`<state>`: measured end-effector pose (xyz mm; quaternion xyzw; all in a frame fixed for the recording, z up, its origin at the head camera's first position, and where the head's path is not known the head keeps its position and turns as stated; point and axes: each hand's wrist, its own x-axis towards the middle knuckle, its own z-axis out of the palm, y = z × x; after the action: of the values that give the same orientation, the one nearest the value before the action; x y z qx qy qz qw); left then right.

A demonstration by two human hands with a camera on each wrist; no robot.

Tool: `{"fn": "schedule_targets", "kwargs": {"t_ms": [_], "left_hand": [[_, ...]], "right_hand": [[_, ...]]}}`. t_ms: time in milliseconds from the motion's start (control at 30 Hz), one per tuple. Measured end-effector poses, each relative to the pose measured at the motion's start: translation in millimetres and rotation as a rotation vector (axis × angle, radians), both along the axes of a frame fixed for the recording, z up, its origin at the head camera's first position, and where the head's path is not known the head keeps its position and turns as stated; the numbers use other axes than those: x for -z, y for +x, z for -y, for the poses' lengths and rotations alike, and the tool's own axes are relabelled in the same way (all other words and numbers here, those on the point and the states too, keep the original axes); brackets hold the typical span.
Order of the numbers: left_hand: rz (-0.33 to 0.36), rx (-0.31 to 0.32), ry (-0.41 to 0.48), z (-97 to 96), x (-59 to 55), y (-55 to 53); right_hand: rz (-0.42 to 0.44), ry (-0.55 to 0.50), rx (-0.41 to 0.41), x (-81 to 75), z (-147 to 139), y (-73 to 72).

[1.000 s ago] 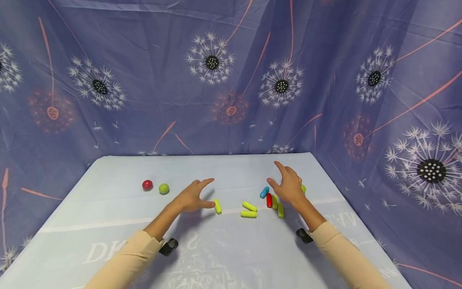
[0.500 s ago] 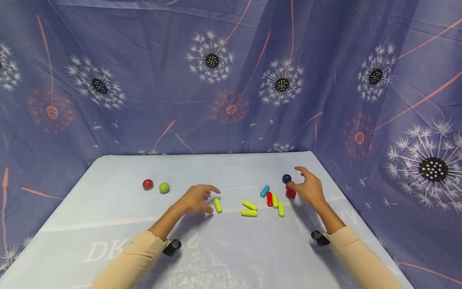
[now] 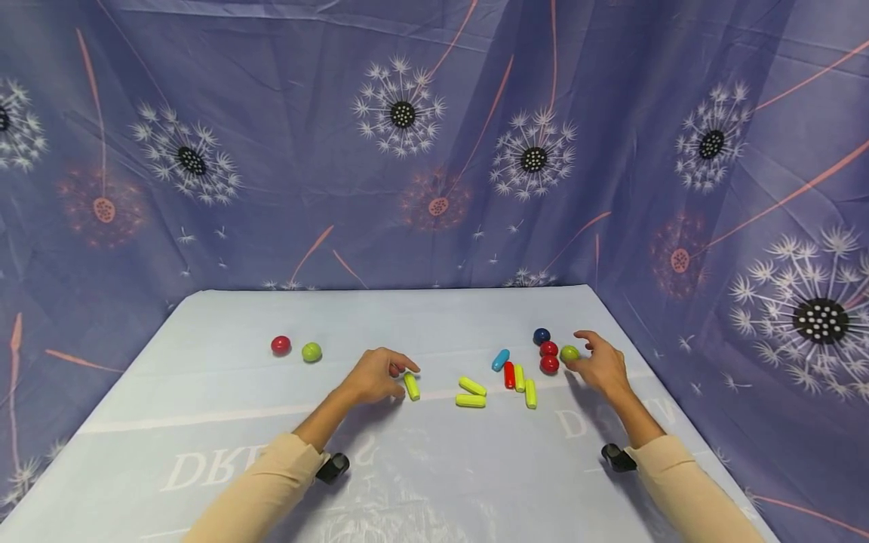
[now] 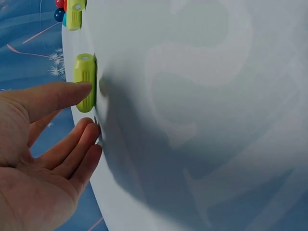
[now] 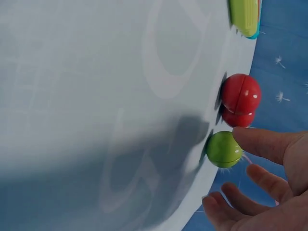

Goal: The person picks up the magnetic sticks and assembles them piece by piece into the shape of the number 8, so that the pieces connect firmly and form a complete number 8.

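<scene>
On the white table cover, my left hand hovers at a yellow-green capsule-shaped piece. Its thumb overlaps this ridged piece in the left wrist view, while the other fingers stand apart from the thumb; contact cannot be told. My right hand is beside a green ball, thumb and fingers spread. In the right wrist view the thumb tip is in front of the edge of the green ball, with no grip visible. Two red balls and a dark blue ball lie just left of it.
Between the hands lie two yellow-green pieces, then a blue piece, a red piece and two more yellow-green pieces. At the far left are a red ball and a green ball. A patterned curtain borders the table.
My right hand has moved right, off the capsule pieces and past the red balls to the green ball. My left hand has shifted slightly right, its fingers closer to the yellow-green piece.
</scene>
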<state>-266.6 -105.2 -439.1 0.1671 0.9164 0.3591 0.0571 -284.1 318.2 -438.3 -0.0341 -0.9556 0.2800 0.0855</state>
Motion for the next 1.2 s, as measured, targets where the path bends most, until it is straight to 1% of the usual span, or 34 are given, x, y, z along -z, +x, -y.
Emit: {"fn": "schedule_targets", "kwargs": {"t_ms": [100, 233, 567, 800, 900, 1000, 1100, 1200], "left_hand": [[0.005, -0.004, 0.002, -0.8, 0.6, 0.2], [0.012, -0.008, 0.011, -0.6, 1.9, 0.1], [-0.009, 0.026, 0.05, 1.7, 3.0, -0.1], [0.017, 0.022, 0.058, 2.6, 2.3, -0.4], [0.017, 0.018, 0.054, 2.2, 2.2, -0.6], [0.009, 0.011, 0.056, 2.1, 2.3, -1.0], [-0.01, 0.007, 0.063, 2.5, 2.2, -1.7], [-0.03, 0.002, 0.065, 3.3, 2.6, -3.0]], "right_hand": [[0.017, -0.002, -0.002, 2.7, -1, -1.7], [0.017, 0.01, -0.018, 4.5, 0, -3.6], [0.009, 0.049, 0.018, 9.9, 2, -6.7], [-0.012, 0.052, 0.027, 11.7, 3, -7.2], [-0.049, 0.053, 0.029, 10.3, 2, -6.4], [-0.119, 0.05, 0.031, 7.3, 2, -6.6], [-0.192, 0.046, 0.019, 1.5, 3, -7.3], [-0.235, 0.051, -0.004, -6.7, 9, -8.0]]}}
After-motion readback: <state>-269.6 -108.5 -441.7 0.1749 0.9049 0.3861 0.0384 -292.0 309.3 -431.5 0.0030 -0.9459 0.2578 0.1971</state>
